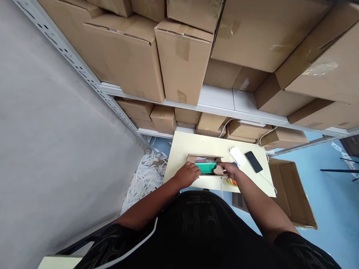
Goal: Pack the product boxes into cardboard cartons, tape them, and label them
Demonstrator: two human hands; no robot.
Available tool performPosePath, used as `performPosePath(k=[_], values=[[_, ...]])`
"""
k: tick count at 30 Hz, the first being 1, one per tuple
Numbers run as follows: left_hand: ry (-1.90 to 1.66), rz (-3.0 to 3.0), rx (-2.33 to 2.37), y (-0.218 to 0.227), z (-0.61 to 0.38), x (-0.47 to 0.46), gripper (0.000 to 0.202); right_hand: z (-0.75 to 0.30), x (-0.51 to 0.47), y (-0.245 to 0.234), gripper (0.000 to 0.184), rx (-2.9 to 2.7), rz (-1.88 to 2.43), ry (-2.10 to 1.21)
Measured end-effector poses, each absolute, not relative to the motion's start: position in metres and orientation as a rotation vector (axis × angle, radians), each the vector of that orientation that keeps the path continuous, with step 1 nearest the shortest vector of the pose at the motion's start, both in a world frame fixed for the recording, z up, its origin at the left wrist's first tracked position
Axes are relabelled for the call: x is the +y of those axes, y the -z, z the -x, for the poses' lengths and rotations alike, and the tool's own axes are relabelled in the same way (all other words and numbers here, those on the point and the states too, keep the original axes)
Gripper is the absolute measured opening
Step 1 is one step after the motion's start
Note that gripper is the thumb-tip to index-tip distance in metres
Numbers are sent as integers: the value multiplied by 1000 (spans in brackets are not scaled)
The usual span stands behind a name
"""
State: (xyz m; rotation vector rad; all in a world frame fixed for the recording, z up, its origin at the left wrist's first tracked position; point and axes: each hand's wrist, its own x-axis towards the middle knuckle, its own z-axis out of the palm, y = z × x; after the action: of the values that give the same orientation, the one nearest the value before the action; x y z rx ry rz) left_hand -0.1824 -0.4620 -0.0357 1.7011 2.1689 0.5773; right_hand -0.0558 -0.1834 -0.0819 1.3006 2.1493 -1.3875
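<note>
A small open cardboard box (204, 155) stands on the pale yellow table. Inside it lies a green box (206, 167), with something pinkish and white along its far side. My left hand (188, 174) is closed over the left end of the cardboard box, its fingertips against the green box. At the right end, my right hand (229, 169) grips a crumpled brown piece (219, 170), either paper or a cardboard flap; I cannot tell which. Partly hidden under that hand is a yellow and orange item (232, 182).
On the tabletop (185, 144) lie a white card or packet (238, 156) and a phone (253, 161) with a white cable. Shelves with many cartons (184, 59) rise behind. White paper scraps (144, 177) cover the floor at left; a large open carton (290, 193) stands right.
</note>
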Motion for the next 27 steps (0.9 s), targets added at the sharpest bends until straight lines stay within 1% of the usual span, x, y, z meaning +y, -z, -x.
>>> performPosePath(k=[2, 4, 5, 6, 8, 9, 10, 13, 16, 18, 20, 21, 24, 27], values=[[-681, -1502, 2160, 38, 179, -469, 20, 53, -187, 81, 31, 2124, -1289, 1378], [-805, -1149, 2321, 43, 175, -470, 26, 48, -193, 83, 34, 2169, -1287, 1347], [-849, -958, 2430, 45, 174, -469, 33, 45, -196, 86, 36, 2207, -1284, 1327], [-870, -785, 2523, 48, 173, -467, 46, 43, -198, 89, 39, 2248, -1273, 1307], [-861, -549, 2573, 55, 173, -459, 80, 36, -200, 96, 46, 2327, -1205, 1276], [-857, -488, 2523, 58, 172, -455, 91, 34, -199, 100, 50, 2358, -1153, 1268], [-866, -447, 2446, 60, 171, -451, 95, 31, -198, 104, 53, 2382, -1094, 1265], [-928, -361, 2307, 63, 161, -441, 91, 29, -186, 112, 57, 2418, -910, 1251], [-943, -247, 2404, 59, 138, -435, 81, 36, -172, 108, 53, 2449, -784, 1193], [-1013, -162, 2478, 54, 116, -437, 62, 44, -163, 100, 51, 2491, -718, 1144], [-1193, -59, 2518, 48, 91, -444, 40, 53, -157, 87, 50, 2536, -617, 1124], [-1307, 10, 2521, 44, 78, -450, 34, 58, -157, 80, 50, 2552, -548, 1130], [-1590, 313, 2480, 32, 35, -473, 41, 73, -172, 60, 52, 2553, -313, 1146], [-1765, 635, 2422, 17, -12, -500, 46, 84, -209, 44, 52, 2509, -71, 1148]])
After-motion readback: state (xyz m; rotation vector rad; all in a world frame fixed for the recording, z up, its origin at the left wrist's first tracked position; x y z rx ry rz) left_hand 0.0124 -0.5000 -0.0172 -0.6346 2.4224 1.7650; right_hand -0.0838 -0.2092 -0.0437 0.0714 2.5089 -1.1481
